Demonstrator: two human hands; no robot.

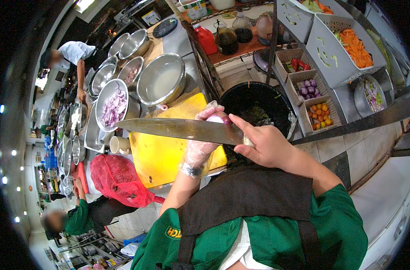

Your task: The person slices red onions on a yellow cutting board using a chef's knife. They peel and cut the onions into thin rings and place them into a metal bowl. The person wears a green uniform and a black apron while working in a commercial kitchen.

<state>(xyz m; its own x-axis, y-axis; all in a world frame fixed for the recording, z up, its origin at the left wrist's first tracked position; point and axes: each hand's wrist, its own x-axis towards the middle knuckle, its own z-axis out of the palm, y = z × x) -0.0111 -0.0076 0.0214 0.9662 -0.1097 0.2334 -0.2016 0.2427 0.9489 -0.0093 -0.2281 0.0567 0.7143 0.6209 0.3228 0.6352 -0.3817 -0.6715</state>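
My right hand (269,145) grips the handle of a large chef's knife (184,131), whose broad blade points left across the view. In a clear plastic glove, my left hand (201,148) holds a red onion (219,118) just behind the blade, which hides part of both. Both hands are above the near edge of a yellow cutting board (157,152), beside a black bin (259,98). Left of the board, a metal bowl (111,105) holds sliced red onions. Another metal bowl (161,79) with cloudy liquid stands beyond the board.
A red mesh sack (115,179) and a beige mug (119,145) sit left of the board. On the right, a rack carries baskets of carrots (355,49), small purple onions (309,89) and tomatoes (319,114). Two co-workers stand at the left, one in white (75,52), one in green (80,217).
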